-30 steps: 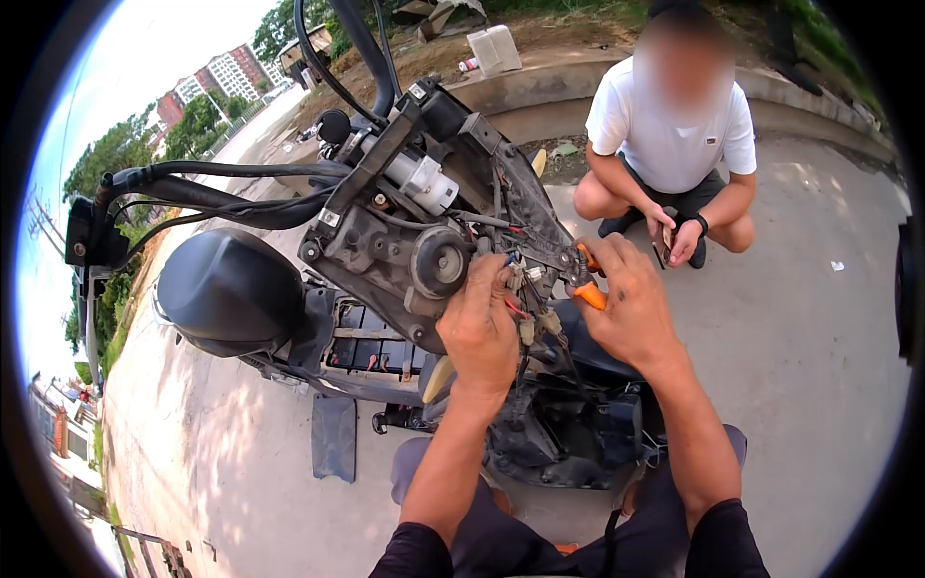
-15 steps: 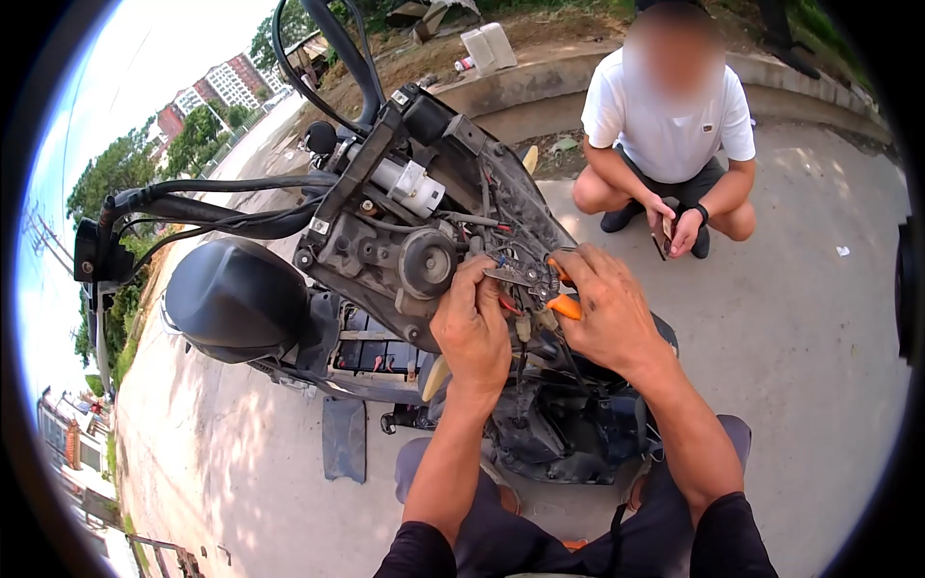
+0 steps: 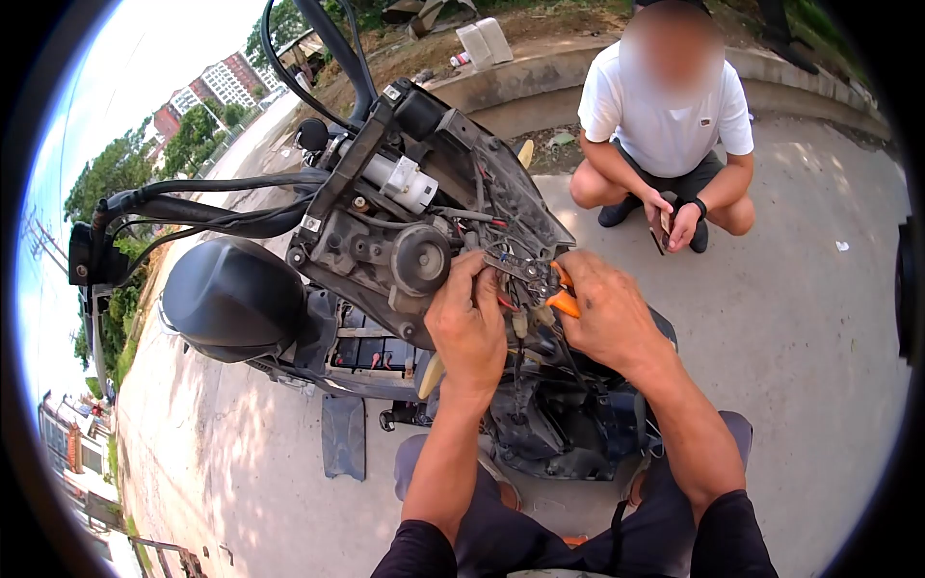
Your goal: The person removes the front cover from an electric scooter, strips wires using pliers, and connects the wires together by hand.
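Observation:
Wire strippers [image 3: 528,274] with orange handles are in my right hand [image 3: 614,310], its fingers wrapped round the grips. Their metal jaws point left, towards the fingertips of my left hand [image 3: 466,326]. That hand is closed in a pinch on a wire at the jaw tips; the fingers mostly hide it. Around both hands are loose wires and connectors [image 3: 521,324] from the opened front of an electric scooter [image 3: 361,246]. A round black horn [image 3: 420,259] sits just left of my left fingertips.
A person in a white shirt [image 3: 665,120] squats at the right, holding a phone [image 3: 665,226]. The scooter's black seat [image 3: 233,301] and batteries [image 3: 374,353] are at left. A dark panel [image 3: 344,436] lies on the concrete; black plastic bodywork [image 3: 554,433] is below my hands.
The strippers and my hands stay at the same wires, with only a slight shift of the jaws. The whole view has moved a little.

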Demonstrator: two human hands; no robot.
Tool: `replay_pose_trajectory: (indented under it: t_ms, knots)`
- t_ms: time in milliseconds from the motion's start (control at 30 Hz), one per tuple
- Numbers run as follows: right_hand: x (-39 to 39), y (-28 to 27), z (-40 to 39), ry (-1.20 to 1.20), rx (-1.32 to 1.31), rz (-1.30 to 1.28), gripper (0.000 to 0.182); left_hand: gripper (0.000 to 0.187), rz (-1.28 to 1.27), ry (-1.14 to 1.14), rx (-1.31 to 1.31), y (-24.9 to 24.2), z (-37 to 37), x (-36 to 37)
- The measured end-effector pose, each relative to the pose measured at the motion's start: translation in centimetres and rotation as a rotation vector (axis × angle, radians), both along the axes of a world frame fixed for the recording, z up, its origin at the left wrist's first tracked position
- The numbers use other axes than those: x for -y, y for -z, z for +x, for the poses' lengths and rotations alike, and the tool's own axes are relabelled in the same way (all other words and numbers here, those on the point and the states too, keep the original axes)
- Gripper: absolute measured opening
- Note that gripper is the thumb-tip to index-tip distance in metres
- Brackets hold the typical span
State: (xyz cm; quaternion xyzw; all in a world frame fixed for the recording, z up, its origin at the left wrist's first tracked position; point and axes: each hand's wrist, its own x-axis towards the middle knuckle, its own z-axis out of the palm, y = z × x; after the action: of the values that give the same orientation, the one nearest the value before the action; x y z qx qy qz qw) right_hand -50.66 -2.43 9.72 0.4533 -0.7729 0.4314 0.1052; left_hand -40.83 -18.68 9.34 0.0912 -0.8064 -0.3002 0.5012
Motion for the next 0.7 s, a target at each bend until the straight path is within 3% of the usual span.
replay_pose_trajectory:
  t_ms: [100,200,400,567,667,700]
  knots:
    - [0.2,0.4,-0.1,0.004,-0.004,0.018,0.035,0.016,0.11,0.037,0.048,-1.3,0.4,-0.9]
    - [0.4,0.6,-0.1,0.008,-0.012,0.036,0.034,0.017,-0.067,0.045,0.143,-2.1,0.8,-0.6]
    - [0.1,0.7,-0.5,0.028,-0.052,0.064,0.033,0.027,0.053,0.185,0.279,-3.6,1.6,-1.0]
    - [0.1,0.6,-0.9,0.07,-0.128,0.061,0.034,0.027,-0.046,0.054,0.294,-3.5,1.4,-1.1]
    - [0.1,0.3,-1.0,0.053,-0.083,0.005,0.034,0.028,-0.099,-0.012,0.299,-3.4,1.0,-1.2]
    - [0.0,-0.1,-0.9,-0.007,0.073,0.043,0.034,0.029,-0.108,-0.03,0.299,-3.4,0.9,-1.2]
